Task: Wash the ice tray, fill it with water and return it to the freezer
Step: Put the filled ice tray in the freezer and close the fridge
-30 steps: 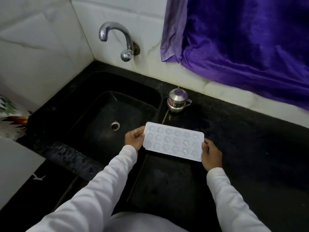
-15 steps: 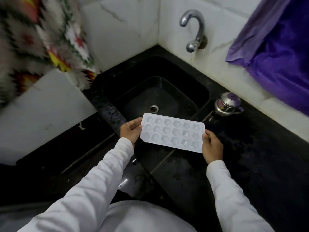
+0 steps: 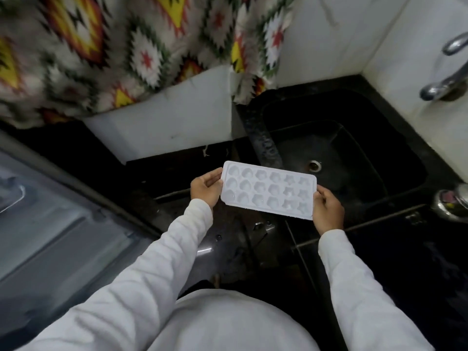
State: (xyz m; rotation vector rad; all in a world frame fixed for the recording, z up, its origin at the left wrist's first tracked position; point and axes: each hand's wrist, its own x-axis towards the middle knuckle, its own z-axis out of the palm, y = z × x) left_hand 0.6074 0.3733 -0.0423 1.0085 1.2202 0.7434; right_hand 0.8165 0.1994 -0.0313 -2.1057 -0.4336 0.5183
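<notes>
A white plastic ice tray (image 3: 268,190) with shaped cells is held level over the black stone table (image 3: 410,262), just near-left of the black sunken sink (image 3: 359,145). Its short ends are pinched by the left hand (image 3: 206,187) and the right hand (image 3: 328,211), thumbs on top. A chrome tap (image 3: 448,79) is mounted on the white tiled wall (image 3: 329,34) at far right; a zigzag-patterned cloth (image 3: 114,46) is hung far left.

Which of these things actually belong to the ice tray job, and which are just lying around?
Part of the job:
- ice tray, gripped at its ends by the left hand and the right hand
- sink
- tap

Just lying about:
- patterned cloth, hanging at the back
- steel pot at the right edge
</notes>
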